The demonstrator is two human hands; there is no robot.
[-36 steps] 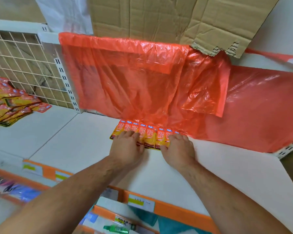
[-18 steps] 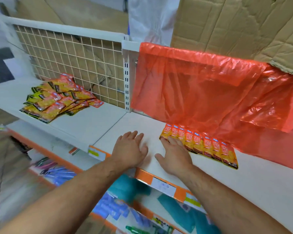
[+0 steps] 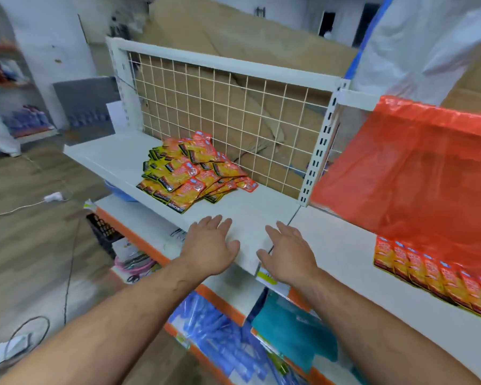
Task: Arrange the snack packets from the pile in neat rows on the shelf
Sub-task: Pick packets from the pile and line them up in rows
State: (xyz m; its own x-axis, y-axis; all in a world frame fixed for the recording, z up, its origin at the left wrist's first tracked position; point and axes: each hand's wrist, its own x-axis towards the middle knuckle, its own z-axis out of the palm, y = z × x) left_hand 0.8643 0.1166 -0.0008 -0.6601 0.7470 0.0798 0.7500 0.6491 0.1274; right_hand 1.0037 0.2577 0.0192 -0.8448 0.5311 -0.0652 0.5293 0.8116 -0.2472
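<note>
Both hands, left hand (image 3: 210, 247) and right hand (image 3: 288, 252), hover palm-down with fingers spread, each grip seemingly empty, over the smooth white shelf (image 3: 250, 218); glossy crinkled snack packets (image 3: 190, 173) lie heaped at frame centre.

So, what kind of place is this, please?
Most likely a small shop being stocked. It has white metal shelving with a wire-grid back, orange price-label strips on the shelf edges, and a pile of snack packets beside a neat row of the same kind.

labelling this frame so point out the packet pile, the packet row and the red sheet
packet pile (image 3: 189, 176), head view, centre of the heap
packet row (image 3: 433, 276), head view, a packet mid-row
red sheet (image 3: 417, 168), head view, its flat middle
</note>
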